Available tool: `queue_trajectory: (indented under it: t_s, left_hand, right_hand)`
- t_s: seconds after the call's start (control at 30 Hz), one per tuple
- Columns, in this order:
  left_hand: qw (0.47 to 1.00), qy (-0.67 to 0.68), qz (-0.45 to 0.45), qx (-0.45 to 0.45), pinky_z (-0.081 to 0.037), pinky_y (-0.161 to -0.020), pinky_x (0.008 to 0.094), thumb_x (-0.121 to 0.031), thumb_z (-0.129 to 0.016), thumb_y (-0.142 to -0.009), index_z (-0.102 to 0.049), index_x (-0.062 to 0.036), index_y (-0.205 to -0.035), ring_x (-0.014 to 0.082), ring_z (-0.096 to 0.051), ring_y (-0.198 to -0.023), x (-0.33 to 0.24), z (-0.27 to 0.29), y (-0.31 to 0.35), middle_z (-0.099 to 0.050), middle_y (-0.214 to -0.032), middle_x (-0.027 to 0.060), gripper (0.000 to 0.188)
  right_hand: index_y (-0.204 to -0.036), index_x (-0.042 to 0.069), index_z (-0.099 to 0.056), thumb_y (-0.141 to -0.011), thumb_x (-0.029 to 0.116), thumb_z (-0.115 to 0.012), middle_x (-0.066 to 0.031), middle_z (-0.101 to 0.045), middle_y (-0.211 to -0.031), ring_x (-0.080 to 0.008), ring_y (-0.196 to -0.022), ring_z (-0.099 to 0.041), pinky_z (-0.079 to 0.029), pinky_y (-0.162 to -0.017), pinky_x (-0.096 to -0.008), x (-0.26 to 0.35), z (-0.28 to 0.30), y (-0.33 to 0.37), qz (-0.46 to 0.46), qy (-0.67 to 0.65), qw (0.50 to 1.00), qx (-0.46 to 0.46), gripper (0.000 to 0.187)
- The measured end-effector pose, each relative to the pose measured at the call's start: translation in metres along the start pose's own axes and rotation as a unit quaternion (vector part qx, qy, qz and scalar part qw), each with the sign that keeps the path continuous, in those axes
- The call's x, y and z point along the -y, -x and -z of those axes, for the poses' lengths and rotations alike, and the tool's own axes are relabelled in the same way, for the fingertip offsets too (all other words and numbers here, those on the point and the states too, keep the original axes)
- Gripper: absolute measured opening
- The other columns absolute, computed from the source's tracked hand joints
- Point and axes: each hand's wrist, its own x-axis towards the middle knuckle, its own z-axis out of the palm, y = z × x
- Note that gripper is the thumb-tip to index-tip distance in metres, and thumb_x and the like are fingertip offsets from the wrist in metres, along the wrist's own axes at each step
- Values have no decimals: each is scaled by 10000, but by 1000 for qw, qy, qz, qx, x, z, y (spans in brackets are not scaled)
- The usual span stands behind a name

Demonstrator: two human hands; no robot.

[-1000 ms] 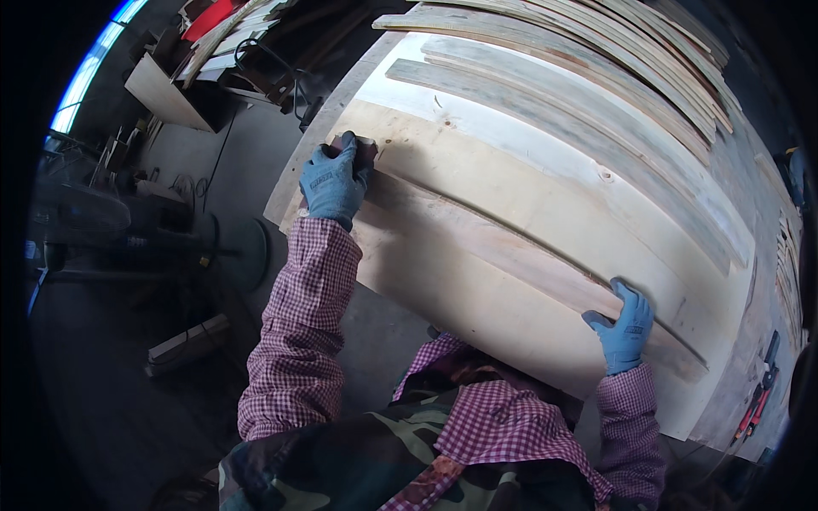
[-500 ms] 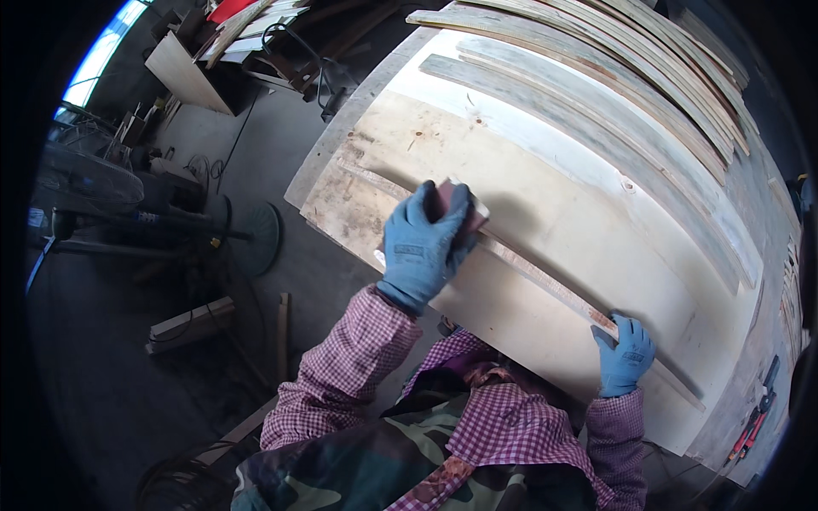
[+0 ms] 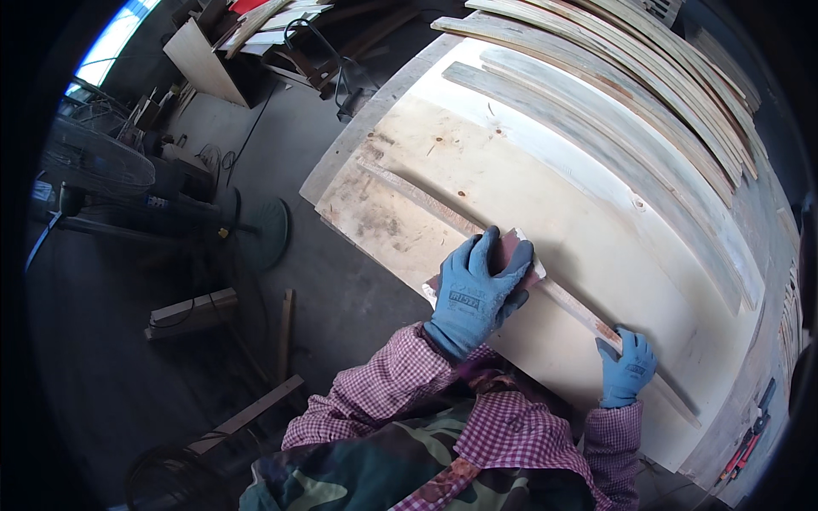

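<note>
Two gloved hands share one strip, which lies slantwise on the pale board. Its long axis runs from the person's far left down to the near right, a dark band of shadow along its far side.

The left hand sits over the strip about midway along — the nearer hand to the far-left end, though that end lies well apart from it. Its fingers are curled around a reddish pad with a pale edge, and the pad lies across the strip rather than along it. Whether its underside bears on the wood everywhere, I cannot tell; the glove hides that.

The right hand is down toward the near-right end, thumb on the near side and fingers over the far side, holding the strip in a narrow grip. A short length of strip runs out beyond it. Between the two hands a bare stretch of strip shows — so the open way along the axis is short toward the right hand and longer toward the far left.

Beyond the strip, gray slats lie in a similar slant, well apart from both hands. Red-handled pliers rest past the right hand, near the table's edge.
</note>
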Motion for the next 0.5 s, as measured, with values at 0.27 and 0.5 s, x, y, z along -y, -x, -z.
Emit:
queue_trajectory:
  t_s: [0.27,0.5]
  left_hand:
    - [958,-223,178,-11,-482,-954,466,-309,-721,-869,-593,-221,-1370,390,-600,-1047,224,57,-71,-648,-1170,176,526]
    - [989,-136,55,-32,-504,-900,483,-286,-771,-795,-611,-220,-1328,402,-578,-1069,110,17,-55,-582,-1247,238,560]
  right_hand:
    - [-1020,208,-705,-713,429,-810,1,-629,-923,-240,-843,-610,-443,-750,-419,5,-1,-2,5,-7,1000,-6,392]
    - [-1025,201,-705,-719,408,-812,-6,-614,-905,-242,-850,-609,-450,-745,-415,4,-2,5,6,8,999,-30,385]
